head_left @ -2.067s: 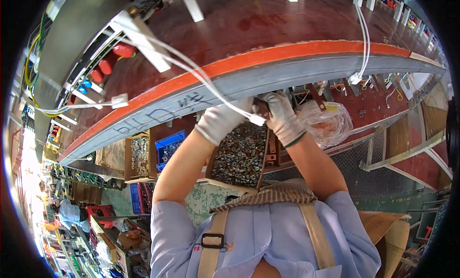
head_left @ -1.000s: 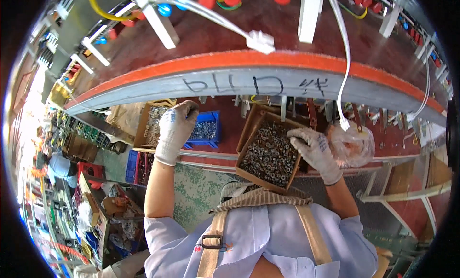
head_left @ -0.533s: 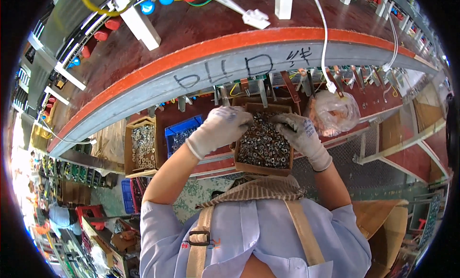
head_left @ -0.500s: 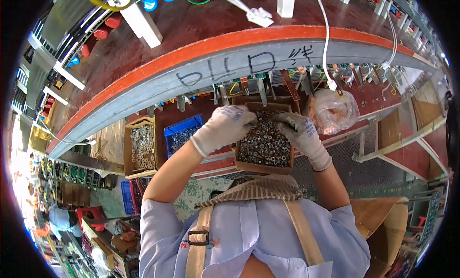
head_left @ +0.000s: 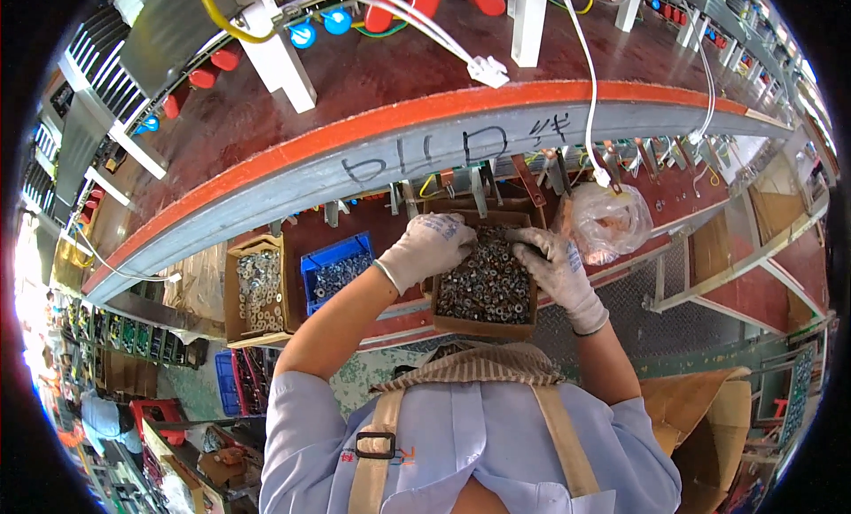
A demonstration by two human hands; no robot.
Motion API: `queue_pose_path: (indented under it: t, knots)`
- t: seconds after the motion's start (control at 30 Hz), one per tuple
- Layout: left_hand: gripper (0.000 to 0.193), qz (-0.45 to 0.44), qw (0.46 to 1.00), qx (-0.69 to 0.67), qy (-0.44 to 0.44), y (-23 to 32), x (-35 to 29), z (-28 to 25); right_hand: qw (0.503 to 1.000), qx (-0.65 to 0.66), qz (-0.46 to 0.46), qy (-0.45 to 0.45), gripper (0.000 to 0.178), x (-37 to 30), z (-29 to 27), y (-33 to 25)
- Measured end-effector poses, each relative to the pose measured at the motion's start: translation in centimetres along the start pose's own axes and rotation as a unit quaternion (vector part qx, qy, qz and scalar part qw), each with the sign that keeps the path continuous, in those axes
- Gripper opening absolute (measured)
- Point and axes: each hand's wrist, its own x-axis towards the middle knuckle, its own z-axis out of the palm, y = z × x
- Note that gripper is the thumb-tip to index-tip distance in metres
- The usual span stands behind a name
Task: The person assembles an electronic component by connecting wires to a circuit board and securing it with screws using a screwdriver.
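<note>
Both my hands wear pale work gloves and reach into a cardboard box [head_left: 483, 328] filled with small metal nuts [head_left: 487, 288]. My left hand [head_left: 431, 246] is over the box's left side, its fingers curled and pressed together. Over the far right part of the box, my right hand [head_left: 551, 264] bends its fingers down among the nuts. Whatever either hand pinches is hidden by the fingers or too small to make out.
A blue bin [head_left: 308, 279] of small metal parts and a cardboard box [head_left: 232, 306] of washers stand left. On the right lies a clear plastic bag [head_left: 612, 217] with copper-coloured pieces. A grey beam [head_left: 425, 146] crosses above; white cables [head_left: 592, 97] hang down.
The view has tilted, so the beam and shelf sit lower in the picture. Both hands stay at the box of nuts; the right fingers have shifted slightly and curl more.
</note>
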Motion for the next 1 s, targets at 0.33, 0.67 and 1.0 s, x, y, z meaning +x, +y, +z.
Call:
queue_pose_path:
  t: [0.33,0.67,1.0]
  knots:
    - [0.016,0.006,0.902,-0.288,0.322,1.0,-1.5,-2.6,0.906,0.407,0.111,-0.029,0.023,5.2,3.4,-1.7]
    - [0.023,-0.012,0.872,0.279,0.403,-6.9,2.3,-1.9,0.809,0.539,0.236,-0.012,0.018,7.4,4.2,1.6]
    - [0.013,-0.099,0.908,-0.026,0.406,-8.8,-4.2,-0.8,0.774,0.589,0.227,0.048,0.012,10.0,6.7,-0.5]
